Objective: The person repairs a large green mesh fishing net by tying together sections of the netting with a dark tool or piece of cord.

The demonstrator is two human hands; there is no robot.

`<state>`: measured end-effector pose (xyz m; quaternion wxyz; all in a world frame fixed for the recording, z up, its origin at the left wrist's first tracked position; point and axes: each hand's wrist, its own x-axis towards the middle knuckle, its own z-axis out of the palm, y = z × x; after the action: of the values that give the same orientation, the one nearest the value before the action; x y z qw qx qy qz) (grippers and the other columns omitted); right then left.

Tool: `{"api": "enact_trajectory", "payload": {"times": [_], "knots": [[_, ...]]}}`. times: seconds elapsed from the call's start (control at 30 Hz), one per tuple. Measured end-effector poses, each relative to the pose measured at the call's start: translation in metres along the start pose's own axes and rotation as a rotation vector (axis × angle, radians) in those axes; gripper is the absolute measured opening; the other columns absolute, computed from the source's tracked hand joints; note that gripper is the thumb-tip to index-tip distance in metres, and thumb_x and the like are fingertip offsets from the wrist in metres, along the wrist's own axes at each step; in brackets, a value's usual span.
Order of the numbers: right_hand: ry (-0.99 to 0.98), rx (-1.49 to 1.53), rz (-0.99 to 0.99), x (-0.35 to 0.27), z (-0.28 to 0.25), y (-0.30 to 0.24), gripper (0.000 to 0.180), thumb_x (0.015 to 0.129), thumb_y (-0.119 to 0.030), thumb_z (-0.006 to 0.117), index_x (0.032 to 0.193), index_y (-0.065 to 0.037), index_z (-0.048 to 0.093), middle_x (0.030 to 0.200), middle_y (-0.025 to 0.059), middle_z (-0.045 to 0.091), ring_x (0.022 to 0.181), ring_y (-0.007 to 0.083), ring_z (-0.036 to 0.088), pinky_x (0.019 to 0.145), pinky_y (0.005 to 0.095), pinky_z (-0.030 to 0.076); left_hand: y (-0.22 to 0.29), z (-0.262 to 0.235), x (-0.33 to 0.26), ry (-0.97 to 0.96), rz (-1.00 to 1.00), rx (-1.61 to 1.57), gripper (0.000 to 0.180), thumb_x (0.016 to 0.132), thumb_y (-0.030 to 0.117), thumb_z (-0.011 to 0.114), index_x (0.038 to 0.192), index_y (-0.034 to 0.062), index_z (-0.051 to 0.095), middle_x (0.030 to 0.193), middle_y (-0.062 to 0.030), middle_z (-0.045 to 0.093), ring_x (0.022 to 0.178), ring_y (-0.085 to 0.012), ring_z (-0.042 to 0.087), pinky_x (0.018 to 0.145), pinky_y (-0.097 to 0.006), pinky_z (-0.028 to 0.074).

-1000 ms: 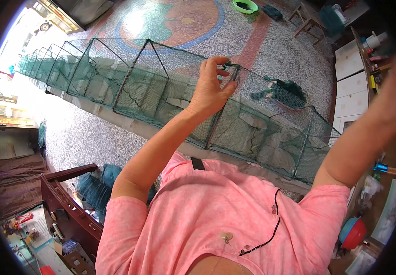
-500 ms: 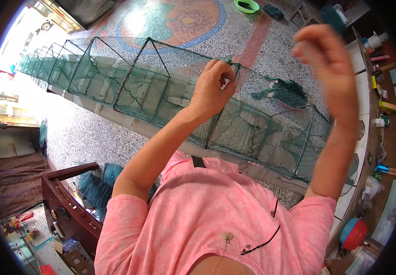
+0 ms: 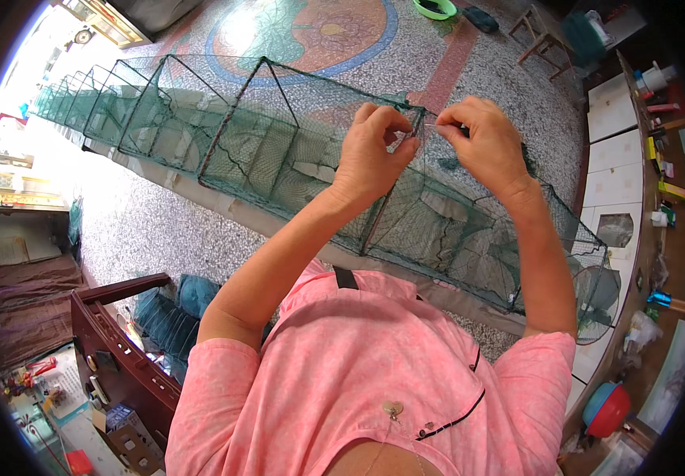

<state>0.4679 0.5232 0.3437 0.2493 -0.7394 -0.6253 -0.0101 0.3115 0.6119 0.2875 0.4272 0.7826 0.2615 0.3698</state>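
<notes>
A long green mesh net trap [image 3: 255, 151] with dark rectangular frames stretches across in front of me, from far left to near right. My left hand [image 3: 376, 155] is closed in a pinch on the netting at the upper corner of one frame. Just right of that corner, my right hand [image 3: 485, 143] pinches a thin pale strand [image 3: 429, 124] that runs toward the left fingertips. The hands are a short gap apart. Whether the strand is thread or a needle is too small to tell.
Beyond the trap, a green basin [image 3: 435, 8] and a wooden stool [image 3: 534, 36] stand on the patterned floor. A cluttered cabinet [image 3: 614, 178] lines the right side, with a red bowl [image 3: 610, 412] on it. Dark red wooden furniture [image 3: 120, 357] is at near left.
My right hand has come down and left from its raised, blurred position to meet the left hand at the frame corner. The left hand stays about where it was, still pinching.
</notes>
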Motion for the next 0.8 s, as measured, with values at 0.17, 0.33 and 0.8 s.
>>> {"api": "enact_trajectory", "payload": {"times": [0.17, 0.33, 0.8], "knots": [[0.014, 0.076, -0.002, 0.003, 0.01, 0.0, 0.007, 0.077, -0.013, 0.067, 0.08, -0.008, 0.063, 0.081, 0.0055, 0.06, 0.082, 0.0273, 0.056, 0.071, 0.0383, 0.047, -0.001, -0.001, -0.001, -0.012, -0.069, 0.034, 0.025, 0.075, 0.014, 0.072, 0.097, 0.0057, 0.064, 0.087, -0.0053, 0.055, 0.075, -0.0152, 0.057, 0.071, -0.027, 0.048], [0.022, 0.276, 0.133, 0.007, 0.022, -0.004, 0.01, 0.076, -0.01, 0.068, 0.081, -0.005, 0.061, 0.084, 0.0102, 0.059, 0.084, 0.0283, 0.057, 0.073, 0.0394, 0.047, -0.006, -0.001, -0.001, -0.051, -0.225, -0.057, 0.035, 0.077, 0.021, 0.074, 0.104, 0.0013, 0.064, 0.087, -0.0054, 0.06, 0.077, -0.013, 0.057, 0.073, -0.027, 0.048], [-0.243, -0.227, -0.017, 0.041, 0.033, -0.035, 0.012, 0.08, -0.017, 0.064, 0.078, -0.004, 0.063, 0.087, 0.008, 0.057, 0.084, 0.028, 0.059, 0.071, 0.0396, 0.048, -0.008, -0.005, 0.0, -0.212, -0.447, -0.297, 0.038, 0.083, 0.023, 0.07, 0.107, -0.0046, 0.06, 0.097, -0.0075, 0.066, 0.09, -0.0113, 0.059, 0.08, -0.026, 0.047]]}}
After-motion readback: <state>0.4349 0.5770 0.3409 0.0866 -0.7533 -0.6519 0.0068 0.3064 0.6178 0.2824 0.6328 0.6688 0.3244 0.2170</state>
